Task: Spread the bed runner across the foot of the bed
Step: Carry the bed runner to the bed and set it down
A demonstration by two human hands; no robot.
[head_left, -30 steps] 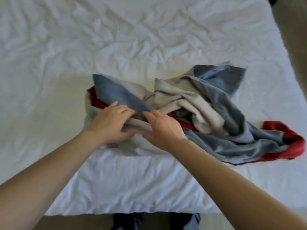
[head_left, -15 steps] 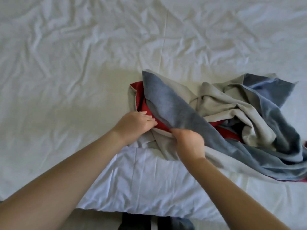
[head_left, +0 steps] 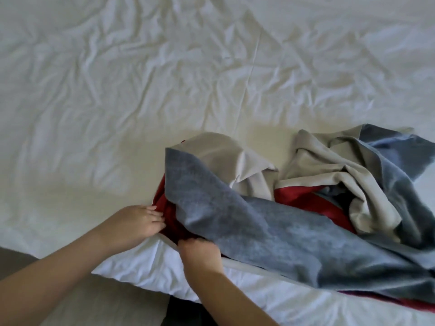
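- The bed runner (head_left: 270, 234) is a crumpled heap of blue-grey, beige and red cloth, lying on the white sheet (head_left: 117, 102) near the foot edge of the bed (head_left: 146, 276). It is bunched and folded over itself, with a blue-grey flap draped over the red layer.
- By my judgement the task is at an early stage: the runner is on the bed in roughly the right zone, but none of it lies flat. It has yet to be untangled, drawn out to both sides and smoothed across the foot.
- Most of the heap lies to the right of both hands and a little beyond them; only its near left end reaches them.
- The left hand (head_left: 136, 223) rests at the leftmost end of the runner, its fingers curled together and touching the red edge. Whether they pinch the cloth or only press on it, I cannot tell.
- The right hand (head_left: 200, 254) sits just beside the left, nearer the foot edge, closed under the lip of the blue-grey flap. It looks to be gripping the cloth there, though blur and the covering fold hide the fingertips.
- To the left of the hands the sheet is bare and wrinkled, giving room to pull that end out.
- Below the bed's edge, near the forearms, a strip of floor (head_left: 113, 302) shows.
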